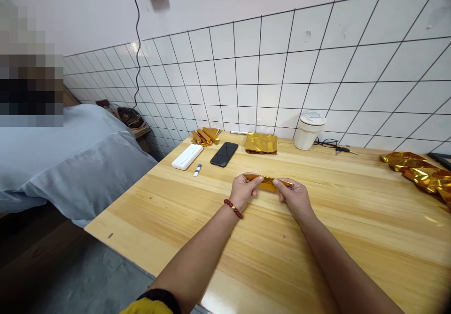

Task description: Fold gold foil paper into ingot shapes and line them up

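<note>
A folded piece of gold foil paper (268, 184) is stretched between my two hands, just above the middle of the wooden table (218, 239). My left hand (244, 188) pinches its left part, thumb on top; a dark red bead bracelet circles that wrist. Its right part is pinched by my right hand (293, 195), thumbs pointing toward each other. The fingers beneath the foil are partly hidden. Beyond my hands lies a flat stack of gold foil sheets (261, 143). Several folded gold strips (206, 136) are heaped at the table's far left corner.
Left of my hands are a black phone (224, 154), a white power bank (187, 157) and a small blue-white tube (198, 170). A white lidded cup (309, 129), glasses (327, 142) and keys (346, 150) stand near the wall. Crumpled gold foil (421, 173) lies right. Another person sits left.
</note>
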A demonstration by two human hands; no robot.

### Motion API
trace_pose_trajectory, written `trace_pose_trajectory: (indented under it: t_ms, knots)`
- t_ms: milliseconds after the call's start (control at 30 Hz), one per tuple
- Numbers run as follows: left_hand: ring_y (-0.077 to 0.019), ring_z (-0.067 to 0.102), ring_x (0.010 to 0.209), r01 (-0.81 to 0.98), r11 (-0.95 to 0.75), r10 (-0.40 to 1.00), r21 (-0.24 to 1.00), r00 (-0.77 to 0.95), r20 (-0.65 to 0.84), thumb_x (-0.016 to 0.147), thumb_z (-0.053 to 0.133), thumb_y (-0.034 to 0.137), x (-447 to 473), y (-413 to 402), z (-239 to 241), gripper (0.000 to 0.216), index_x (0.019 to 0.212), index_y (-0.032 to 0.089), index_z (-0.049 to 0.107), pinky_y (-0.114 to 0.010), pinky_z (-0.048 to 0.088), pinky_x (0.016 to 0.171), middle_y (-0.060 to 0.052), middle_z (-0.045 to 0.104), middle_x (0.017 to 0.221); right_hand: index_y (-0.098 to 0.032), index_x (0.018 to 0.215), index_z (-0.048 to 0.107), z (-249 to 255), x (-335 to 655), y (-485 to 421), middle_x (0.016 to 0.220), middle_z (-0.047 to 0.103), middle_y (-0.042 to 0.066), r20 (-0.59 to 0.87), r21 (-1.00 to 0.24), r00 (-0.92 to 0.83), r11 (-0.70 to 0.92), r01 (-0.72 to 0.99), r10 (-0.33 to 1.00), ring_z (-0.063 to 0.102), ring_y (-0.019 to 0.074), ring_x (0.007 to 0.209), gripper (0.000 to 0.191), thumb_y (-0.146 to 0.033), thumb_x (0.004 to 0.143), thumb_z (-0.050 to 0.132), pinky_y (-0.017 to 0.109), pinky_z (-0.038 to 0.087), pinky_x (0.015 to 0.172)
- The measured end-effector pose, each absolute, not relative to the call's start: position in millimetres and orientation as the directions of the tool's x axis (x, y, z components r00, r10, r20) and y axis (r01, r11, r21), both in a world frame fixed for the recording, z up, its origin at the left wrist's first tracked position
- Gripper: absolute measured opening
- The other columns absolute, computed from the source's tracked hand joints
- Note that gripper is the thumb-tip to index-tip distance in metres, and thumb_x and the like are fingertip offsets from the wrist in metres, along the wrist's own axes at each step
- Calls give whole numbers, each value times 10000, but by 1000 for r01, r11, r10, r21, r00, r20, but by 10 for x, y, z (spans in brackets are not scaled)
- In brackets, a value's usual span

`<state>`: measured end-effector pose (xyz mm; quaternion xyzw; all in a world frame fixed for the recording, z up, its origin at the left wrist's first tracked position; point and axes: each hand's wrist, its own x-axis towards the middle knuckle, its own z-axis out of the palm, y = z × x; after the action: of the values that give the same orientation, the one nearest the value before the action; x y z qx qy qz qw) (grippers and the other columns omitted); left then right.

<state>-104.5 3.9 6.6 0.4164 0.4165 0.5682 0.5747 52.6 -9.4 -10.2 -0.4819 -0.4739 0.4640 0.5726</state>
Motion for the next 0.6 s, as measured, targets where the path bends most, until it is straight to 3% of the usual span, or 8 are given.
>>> trace_pose_trajectory:
  t_ms: [200,333,500,600]
  knots:
    - [-42,423,357,-401,35,999,916,-19,-46,469,914,448,-1076,59,38,542,854,133,699,-186,239,352,43,593,547,-159,816,727,-104,536,-94,438,523,-28,131,-986,122,142,-87,984,356,95,406,472,-599,661,791,248,233,417]
    - [-50,494,416,-491,21,999,871,-33,-43,546,885,367,-1097,101,-8,436,859,128,696,-180,320,391,15,641,617,-158,856,736,-105,536,-108,513,588,-4,150,-986,108,157,-57,983,385,100,434,479,-598,673,786,251,253,424]
    - [-117,671,655,-618,53,998,785,6,-63,600,843,184,-1103,104,17,362,917,129,677,-236,516,631,-68,736,867,-154,955,735,-175,521,-84,598,648,16,116,-988,90,124,-90,989,378,89,427,585,-636,630,796,251,294,418]
    - [-129,685,709,-649,59,998,758,25,-56,632,842,212,-1106,85,46,362,939,123,672,-256,528,695,-83,740,905,-160,957,737,-206,511,-67,635,670,28,122,-987,110,132,-86,986,441,102,456,593,-639,614,803,267,375,456]
